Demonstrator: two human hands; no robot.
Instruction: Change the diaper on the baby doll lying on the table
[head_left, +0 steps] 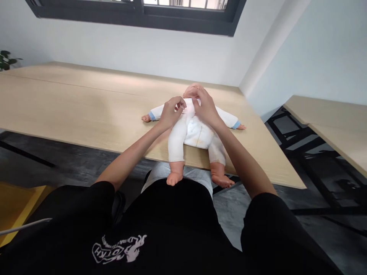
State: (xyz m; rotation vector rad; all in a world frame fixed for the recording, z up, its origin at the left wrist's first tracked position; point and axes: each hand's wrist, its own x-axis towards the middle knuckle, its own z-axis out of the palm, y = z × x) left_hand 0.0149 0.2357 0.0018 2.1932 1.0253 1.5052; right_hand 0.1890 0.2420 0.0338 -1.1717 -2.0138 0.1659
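Observation:
A baby doll [192, 131] in a white romper with blue cuffs lies on its back on a light wooden table [86, 103], arms spread, bare feet hanging over the near edge. My left hand [171, 112] pinches the romper fabric at the doll's chest, fingers curled closed. My right hand [205, 107] is closed on the fabric near the collar, just under the doll's head [191, 90]. Both hands meet over the chest.
A second wooden table [332, 122] stands at the right across a gap with dark floor and black frames. A wall and a dark window frame [137, 15] lie behind. A plant [6, 60] shows at the far left. Something yellow [17, 206] sits low left.

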